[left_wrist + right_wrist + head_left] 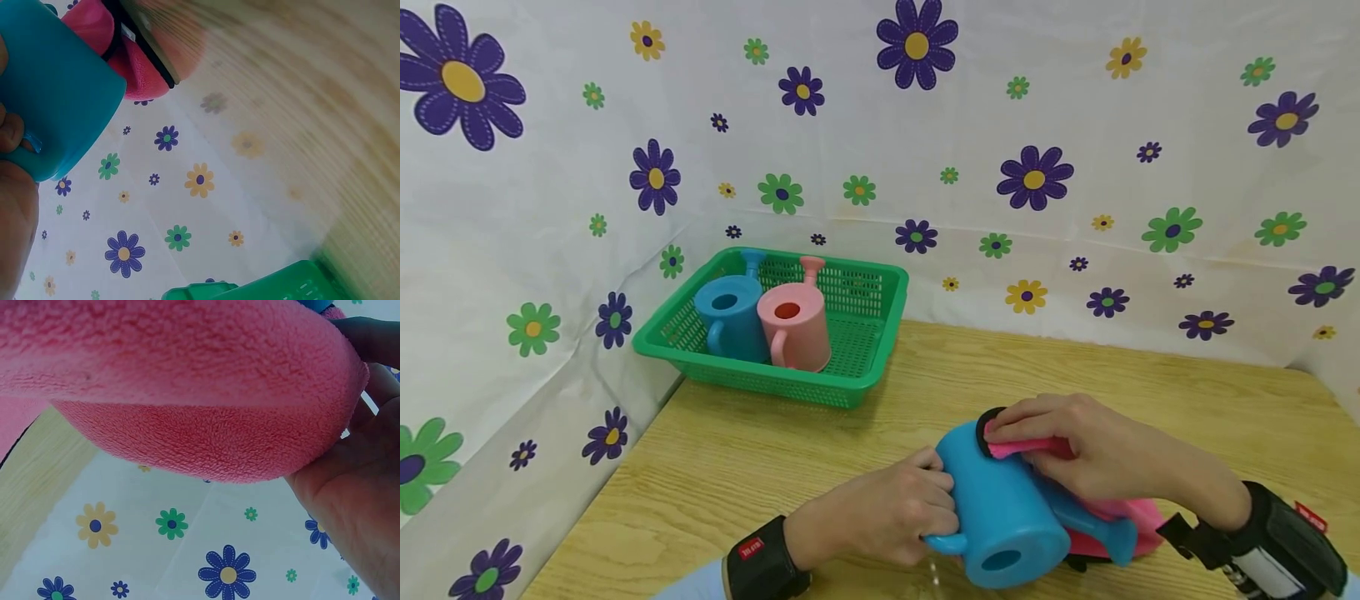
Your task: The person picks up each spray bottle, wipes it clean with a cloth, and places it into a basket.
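Observation:
A blue watering can (1000,492) lies tipped over above the table, its top opening facing me and its spout (1082,521) pointing right. My left hand (891,508) grips the can's handle, with curled fingers around it. In my right hand (1093,450) is a fluffy pink cloth (1138,515) with black edging, pinched between fingers and thumb and held against the can near its base. The rest of the cloth hangs down behind the spout. Seen from the right wrist, the pink cloth (187,375) fills the upper part and hides most of the can.
At the back left of the wooden table (760,450) stands a green basket (775,382). Inside it, a blue watering can (737,321) and a pink watering can (801,333) stand upright side by side. A white flowered sheet (850,125) covers the wall behind.

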`<state>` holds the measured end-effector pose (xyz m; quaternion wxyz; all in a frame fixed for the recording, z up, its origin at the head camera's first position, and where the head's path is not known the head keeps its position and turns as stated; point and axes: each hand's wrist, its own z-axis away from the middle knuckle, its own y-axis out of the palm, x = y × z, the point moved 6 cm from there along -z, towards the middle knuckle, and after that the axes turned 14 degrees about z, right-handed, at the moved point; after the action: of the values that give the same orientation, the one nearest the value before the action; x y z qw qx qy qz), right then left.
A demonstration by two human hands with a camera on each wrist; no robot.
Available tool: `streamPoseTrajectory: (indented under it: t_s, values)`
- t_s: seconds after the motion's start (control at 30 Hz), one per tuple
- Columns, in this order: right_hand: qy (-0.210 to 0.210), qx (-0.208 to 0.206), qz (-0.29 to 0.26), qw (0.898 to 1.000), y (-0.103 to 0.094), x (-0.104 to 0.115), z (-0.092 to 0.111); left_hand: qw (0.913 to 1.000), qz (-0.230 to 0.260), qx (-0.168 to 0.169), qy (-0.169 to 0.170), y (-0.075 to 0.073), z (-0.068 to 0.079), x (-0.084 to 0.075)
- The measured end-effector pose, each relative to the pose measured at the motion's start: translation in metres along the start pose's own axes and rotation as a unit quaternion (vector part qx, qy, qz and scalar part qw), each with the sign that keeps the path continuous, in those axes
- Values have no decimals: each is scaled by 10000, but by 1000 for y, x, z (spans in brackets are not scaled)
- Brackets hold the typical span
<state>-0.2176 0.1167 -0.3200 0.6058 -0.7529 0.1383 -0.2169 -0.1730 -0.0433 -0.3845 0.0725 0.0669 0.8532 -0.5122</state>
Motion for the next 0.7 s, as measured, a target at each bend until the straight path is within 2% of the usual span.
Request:
streamPoseTrajectory:
  t_s: [0.23,0.5,0.7]
  values:
    - [-69,-132,10,9999,-1,-2,-1,9996,49,201,-181,2,0,-1]
    - [91,-287,96,9995,-1,-8,0,9997,13,188,-168,3,-2,-2]
    - [83,-249,171,9995,0,-10,1,9996,67,196,-199,2,-3,-3]
